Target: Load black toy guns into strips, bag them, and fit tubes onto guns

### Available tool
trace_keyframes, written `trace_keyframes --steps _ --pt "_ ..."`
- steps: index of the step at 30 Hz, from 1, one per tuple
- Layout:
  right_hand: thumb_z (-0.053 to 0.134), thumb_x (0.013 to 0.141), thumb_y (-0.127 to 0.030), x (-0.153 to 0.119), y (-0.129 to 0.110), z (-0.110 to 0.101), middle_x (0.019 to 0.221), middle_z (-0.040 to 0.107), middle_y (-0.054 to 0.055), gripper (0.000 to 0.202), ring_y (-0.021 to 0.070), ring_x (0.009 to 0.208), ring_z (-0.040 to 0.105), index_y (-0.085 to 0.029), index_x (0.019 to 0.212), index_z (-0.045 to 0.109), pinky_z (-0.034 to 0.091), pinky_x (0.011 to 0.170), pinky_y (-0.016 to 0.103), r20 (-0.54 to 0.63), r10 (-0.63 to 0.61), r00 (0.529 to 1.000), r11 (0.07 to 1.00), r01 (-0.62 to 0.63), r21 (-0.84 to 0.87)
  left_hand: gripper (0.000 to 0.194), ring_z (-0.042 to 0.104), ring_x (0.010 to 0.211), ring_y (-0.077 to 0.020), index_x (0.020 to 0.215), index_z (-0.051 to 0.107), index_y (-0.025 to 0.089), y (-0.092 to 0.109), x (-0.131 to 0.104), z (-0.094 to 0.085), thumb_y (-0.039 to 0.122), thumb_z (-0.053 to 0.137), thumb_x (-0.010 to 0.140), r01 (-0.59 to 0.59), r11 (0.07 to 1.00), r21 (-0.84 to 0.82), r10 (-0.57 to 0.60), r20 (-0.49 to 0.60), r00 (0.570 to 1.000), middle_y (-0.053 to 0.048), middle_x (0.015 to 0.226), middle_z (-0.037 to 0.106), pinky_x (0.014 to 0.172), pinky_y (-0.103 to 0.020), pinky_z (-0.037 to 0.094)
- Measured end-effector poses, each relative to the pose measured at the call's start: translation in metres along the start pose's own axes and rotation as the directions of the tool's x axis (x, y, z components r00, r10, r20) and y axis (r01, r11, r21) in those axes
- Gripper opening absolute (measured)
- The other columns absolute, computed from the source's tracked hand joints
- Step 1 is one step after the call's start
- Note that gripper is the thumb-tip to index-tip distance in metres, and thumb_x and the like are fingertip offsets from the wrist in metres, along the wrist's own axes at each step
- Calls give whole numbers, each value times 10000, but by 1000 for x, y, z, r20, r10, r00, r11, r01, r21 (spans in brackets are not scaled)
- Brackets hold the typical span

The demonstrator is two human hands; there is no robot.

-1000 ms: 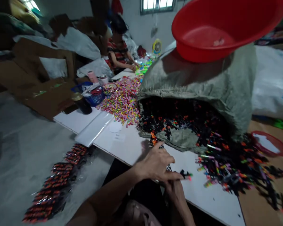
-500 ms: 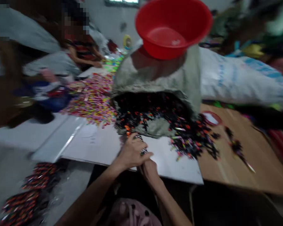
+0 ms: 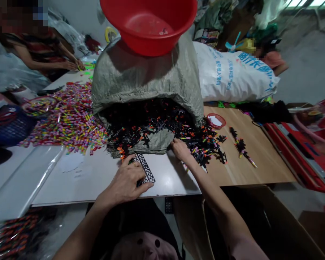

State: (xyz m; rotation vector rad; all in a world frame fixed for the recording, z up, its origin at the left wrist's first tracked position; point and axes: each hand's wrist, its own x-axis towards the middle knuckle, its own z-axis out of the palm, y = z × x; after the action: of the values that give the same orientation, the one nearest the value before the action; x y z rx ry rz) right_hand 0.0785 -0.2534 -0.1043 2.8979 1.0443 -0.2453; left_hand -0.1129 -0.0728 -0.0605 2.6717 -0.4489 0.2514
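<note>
The left hand (image 3: 128,178) is in front of the grey sack (image 3: 148,79), near the left part of its mouth. Its grip is closed on a black rack (image 3: 145,169) with rows of round holes; the fingers lie over the rack, and the thumb is by its near end. The rack slants on the white counter (image 3: 97,177), just in front of the sack's lower lip.

The right hand (image 3: 180,148) is at the right front of the sack, its bent fingers by the lip. Whether its grip is open or closed on something cannot be told.

Small black pieces (image 3: 162,121) with orange bits fill the sack's mouth. More black pieces (image 3: 206,144), mixed with coloured sticks, spill out to its right. A red basin (image 3: 151,30) rests on top of the sack. To the sack's left is a broad heap of pink and yellow sticks (image 3: 67,121), with a blue basket (image 3: 9,124) beyond it. A clear plastic sheet (image 3: 29,173) lies to the sack's front left. Right of the sack are a small red basket (image 3: 216,121) and, farther back, a white sack (image 3: 233,76) with blue print. A co-worker (image 3: 38,50) sits behind and left of the grey sack, hands at bright green pieces (image 3: 89,68).
</note>
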Motion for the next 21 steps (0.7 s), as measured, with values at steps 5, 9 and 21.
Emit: trace_keyframes --steps 5,9,21 --pt "376 908 -113 -37 0 4 1094 623 167 298 241 1010 586 -133 1149 551 457 767 296 -121 253 960 965 -260 -45 414 589 682 -178 561 558 192 -1 2 2 421 467 895 -23 998 65 26 -36 999 -3 589 597 993 -502 345" --pt "403 906 -165 -42 20 1 1036 649 219 257 278 948 632 -85 1099 554 460 701 314 -51 458 887 888 -460 -15 434 572 669 -169 564 582 198 -5 3 0 422 440 908 -35 997 71 37 -23 999 -6 593 604 977 -475 355" --pt "611 706 -465 -98 -89 72 650 583 -4 259 161 597 551 -213 744 567 478 599 305 -81 253 964 377 -21 926 453 597 729 -171 583 605 192 -4 3 6 384 399 938 18 989 144 -16 -12 1000 -14 603 626 988 -443 358"
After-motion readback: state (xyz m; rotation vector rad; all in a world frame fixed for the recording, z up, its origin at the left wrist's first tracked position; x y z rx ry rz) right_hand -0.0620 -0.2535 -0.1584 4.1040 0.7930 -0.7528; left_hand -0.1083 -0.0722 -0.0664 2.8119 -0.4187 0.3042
